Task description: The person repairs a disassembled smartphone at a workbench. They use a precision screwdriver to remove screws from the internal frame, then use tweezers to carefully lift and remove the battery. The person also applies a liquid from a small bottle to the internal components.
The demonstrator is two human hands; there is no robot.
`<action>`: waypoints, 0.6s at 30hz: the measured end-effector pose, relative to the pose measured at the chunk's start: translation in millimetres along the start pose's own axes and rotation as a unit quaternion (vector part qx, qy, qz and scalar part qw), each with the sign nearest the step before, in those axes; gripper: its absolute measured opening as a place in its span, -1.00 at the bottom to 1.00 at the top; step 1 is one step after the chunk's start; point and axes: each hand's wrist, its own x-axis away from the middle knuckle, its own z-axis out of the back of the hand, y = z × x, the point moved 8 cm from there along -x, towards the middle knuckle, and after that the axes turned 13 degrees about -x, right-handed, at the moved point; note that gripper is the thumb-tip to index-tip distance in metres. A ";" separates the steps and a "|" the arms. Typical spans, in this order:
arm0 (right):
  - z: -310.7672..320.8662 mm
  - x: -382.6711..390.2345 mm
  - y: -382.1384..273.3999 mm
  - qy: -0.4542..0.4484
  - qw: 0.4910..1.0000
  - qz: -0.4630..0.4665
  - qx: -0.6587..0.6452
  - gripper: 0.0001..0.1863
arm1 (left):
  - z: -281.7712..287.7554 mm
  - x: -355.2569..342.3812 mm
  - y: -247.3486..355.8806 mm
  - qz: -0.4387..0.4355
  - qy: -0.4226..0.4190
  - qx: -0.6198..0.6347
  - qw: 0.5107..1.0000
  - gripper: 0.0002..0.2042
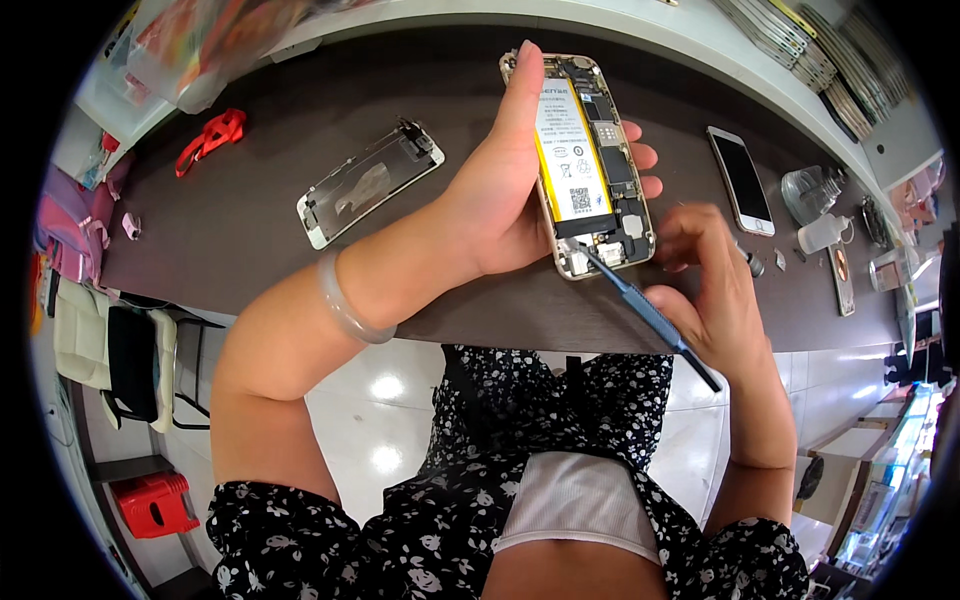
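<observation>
My left hand (505, 190) is wrapped round an opened phone body (622, 195), thumb along its left edge and fingertips showing past the right edge. Inside it are a white battery with yellow edges (572, 150), a dark circuit board and small metal parts. My right hand (712, 285), fingers curled and partly blurred, holds a slim blue tool (645, 310) with a textured grip and a black end. The tool's tip reaches the bottom end of the phone body, below the battery; its exact kind I cannot make out. Whether the tip touches a part is too small to tell.
On the dark table (420, 75), a detached screen panel (375, 185) and a red strap (212, 140) lie left. Rightward are a whole phone (740, 180), a clear jar (805, 195), a white squeeze bottle (822, 234) and a narrow phone part (842, 280). Stacked thin panels (800, 50) stand back right.
</observation>
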 end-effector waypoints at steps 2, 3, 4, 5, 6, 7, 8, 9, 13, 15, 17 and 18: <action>3.3 10.5 9.2 -0.012 0.994 -0.058 -0.095 -0.52 | 1.1 -3.0 2.2 -0.005 0.018 -0.005 1.000 -0.06; 8.3 15.8 16.0 0.009 0.978 -0.090 -0.187 -0.53 | 0.3 -4.3 3.9 -0.007 0.020 -0.009 1.000 -0.05; 4.8 17.1 18.4 -0.031 0.955 -0.133 -0.263 -0.55 | 1.3 -3.3 4.0 -0.011 0.018 -0.005 1.000 -0.05; 3.1 18.5 14.9 -0.071 0.923 -0.174 -0.337 -0.57 | 2.2 -2.0 4.0 -0.014 0.016 -0.001 1.000 -0.05; -2.8 21.5 12.5 -0.110 0.881 -0.215 -0.407 -0.59 | 2.5 -0.8 3.6 -0.017 0.014 0.002 1.000 -0.05; -9.7 20.4 5.8 -0.144 0.898 -0.198 -0.366 -0.53 | 1.5 -0.8 4.9 -0.024 0.011 0.004 1.000 -0.05; -11.0 20.8 4.9 -0.157 0.902 -0.225 -0.332 -0.57 | 0.2 -0.7 5.9 -0.032 0.009 0.005 0.999 -0.04; -9.0 20.1 1.0 -0.170 0.905 -0.252 -0.297 -0.62 | -1.8 -0.2 7.0 -0.039 0.006 0.007 0.999 -0.04; 18.7 -2.8 -38.6 -0.193 0.969 -0.151 -0.043 -0.82 | -18.4 9.5 11.2 -0.047 0.001 0.058 0.997 0.04; 27.3 -10.1 -60.4 -0.191 0.978 -0.025 0.073 -0.84 | -32.8 18.3 7.9 -0.042 -0.012 0.102 0.994 0.07; 28.6 -9.1 -75.3 -0.217 0.969 -0.005 0.117 -0.80 | -48.9 27.5 0.8 -0.029 -0.011 0.200 0.979 -0.01; 29.8 -9.0 -84.5 -0.229 0.963 0.005 0.139 -0.78 | -53.5 30.7 -3.1 -0.028 -0.010 0.223 0.974 -0.02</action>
